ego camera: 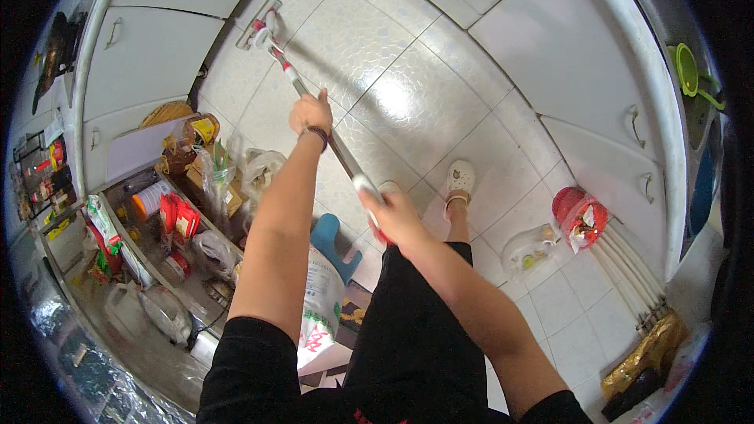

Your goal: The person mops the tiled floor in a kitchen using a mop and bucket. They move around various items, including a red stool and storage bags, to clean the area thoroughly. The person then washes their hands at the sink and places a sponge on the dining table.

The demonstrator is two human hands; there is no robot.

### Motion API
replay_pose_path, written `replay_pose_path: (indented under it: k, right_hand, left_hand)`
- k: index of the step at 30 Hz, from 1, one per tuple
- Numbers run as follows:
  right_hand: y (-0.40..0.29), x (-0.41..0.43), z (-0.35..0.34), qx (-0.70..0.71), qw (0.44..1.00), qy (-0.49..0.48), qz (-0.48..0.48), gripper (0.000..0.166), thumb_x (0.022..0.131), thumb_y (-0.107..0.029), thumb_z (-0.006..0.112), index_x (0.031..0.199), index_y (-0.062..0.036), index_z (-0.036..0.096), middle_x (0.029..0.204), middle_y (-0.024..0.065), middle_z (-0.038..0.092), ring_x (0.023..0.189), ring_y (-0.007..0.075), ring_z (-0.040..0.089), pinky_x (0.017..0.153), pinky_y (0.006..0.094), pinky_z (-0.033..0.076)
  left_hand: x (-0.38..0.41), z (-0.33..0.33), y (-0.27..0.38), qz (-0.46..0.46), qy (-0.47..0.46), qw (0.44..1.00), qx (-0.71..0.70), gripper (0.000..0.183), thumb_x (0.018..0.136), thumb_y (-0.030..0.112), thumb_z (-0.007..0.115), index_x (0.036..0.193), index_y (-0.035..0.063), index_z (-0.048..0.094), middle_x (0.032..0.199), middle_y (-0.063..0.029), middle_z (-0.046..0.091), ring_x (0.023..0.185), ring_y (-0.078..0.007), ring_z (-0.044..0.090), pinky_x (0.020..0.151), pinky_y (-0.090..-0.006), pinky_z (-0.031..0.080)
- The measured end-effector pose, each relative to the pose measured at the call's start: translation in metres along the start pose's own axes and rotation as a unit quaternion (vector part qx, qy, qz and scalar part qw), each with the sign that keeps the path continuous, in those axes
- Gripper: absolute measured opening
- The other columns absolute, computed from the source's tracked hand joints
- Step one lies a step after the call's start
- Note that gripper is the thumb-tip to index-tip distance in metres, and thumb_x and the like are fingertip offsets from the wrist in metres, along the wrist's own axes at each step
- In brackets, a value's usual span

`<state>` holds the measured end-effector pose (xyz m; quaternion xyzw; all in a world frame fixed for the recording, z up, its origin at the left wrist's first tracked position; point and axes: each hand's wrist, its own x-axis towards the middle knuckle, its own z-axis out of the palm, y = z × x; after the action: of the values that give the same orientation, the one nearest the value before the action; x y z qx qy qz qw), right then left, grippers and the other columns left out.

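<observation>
Both my hands grip the handle of a flat mop (pixel 344 156) with a red, white and grey pole. My left hand (pixel 312 113) is closed round the middle of the pole, a dark band on its wrist. Nearer my body, my right hand (pixel 393 215) holds the white and red upper end, slightly blurred. At the far end of the pole, the mop head (pixel 259 23) rests on the tiled floor (pixel 406 70), close to the white cabinets at the upper left. The underside of the mop head is hidden.
White cabinets (pixel 150 59) line both sides. At the left stand an open drawer with packets, a cardboard box (pixel 232 188) and plastic bags (pixel 262 168). A white sack (pixel 321 300) lies by my legs. At the right are a red basket (pixel 571 212), a clear bag (pixel 527 250) and white pipes (pixel 627 265).
</observation>
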<state>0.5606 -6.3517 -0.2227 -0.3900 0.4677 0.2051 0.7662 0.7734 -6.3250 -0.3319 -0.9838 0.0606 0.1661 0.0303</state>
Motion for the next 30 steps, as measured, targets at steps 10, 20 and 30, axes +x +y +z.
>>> replay_pose_path:
  k: [10, 20, 30]
  right_hand:
    - [0.166, -0.352, -0.123, 0.049, 0.93, 0.138, 0.337, 0.027, 0.081, -0.027, 0.055, 0.083, -0.0006, 0.049, 0.056, 0.0053, 0.05, 0.046, 0.0156, 0.05, 0.037, 0.0305, 0.037]
    - [0.163, -0.406, -0.121, -0.45, 0.855, 0.256, 0.014, 0.025, 0.077, -0.026, 0.061, 0.078, -0.001, 0.057, 0.056, 0.0175, 0.052, 0.045, 0.026, 0.048, 0.044, 0.0349, 0.04]
    - [0.147, -0.305, -0.089, -0.552, 0.825, 0.117, 0.013, 0.03, 0.078, -0.027, 0.058, 0.088, -0.0027, 0.042, 0.06, 0.0168, 0.054, 0.048, 0.0326, 0.054, 0.041, 0.0405, 0.041]
  left_hand:
    - [-0.307, 0.113, 0.011, -0.073, -0.19, 0.924, -0.325, 0.044, 0.068, 0.021, 0.063, 0.098, -0.0011, 0.039, 0.074, -0.0176, 0.056, 0.064, -0.0271, 0.06, 0.058, -0.0408, 0.049]
    - [-0.366, 0.095, -0.005, -0.43, -0.452, 0.392, -0.676, 0.02, 0.077, 0.016, 0.059, 0.071, 0.0093, 0.041, 0.052, -0.0014, 0.039, 0.037, -0.0122, 0.038, 0.035, -0.0257, 0.035]
    - [-0.215, 0.085, -0.069, -0.445, -0.407, 0.212, -0.769, 0.028, 0.077, 0.017, 0.053, 0.053, 0.0147, 0.038, 0.043, 0.0059, 0.034, 0.031, -0.0043, 0.03, 0.031, -0.0179, 0.027]
